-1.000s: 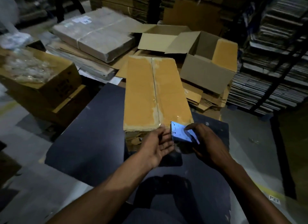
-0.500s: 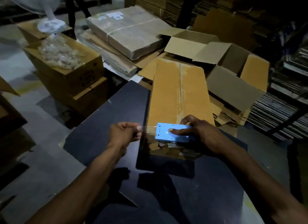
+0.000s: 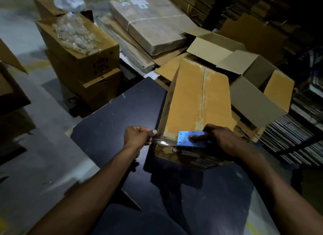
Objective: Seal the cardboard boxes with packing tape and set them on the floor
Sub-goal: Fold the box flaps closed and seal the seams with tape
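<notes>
While your left hand [image 3: 139,136] pinches the free end of the clear packing tape [image 3: 163,142] in a tight grip, thumb pressed to curled fingers, your right hand [image 3: 222,140] holds the blue tape dispenser [image 3: 189,138], forefinger laid flat along its top plate and the other fingers wrapped round it. The tape stretches taut between your two hands across the near top edge of the cardboard box [image 3: 197,98]. That box lies closed on the dark desk [image 3: 122,116], its flaps meeting in a taped centre seam, the near end scuffed and torn. Dark print on the stacked carton [image 3: 82,54] to your left is too blurred to read.
</notes>
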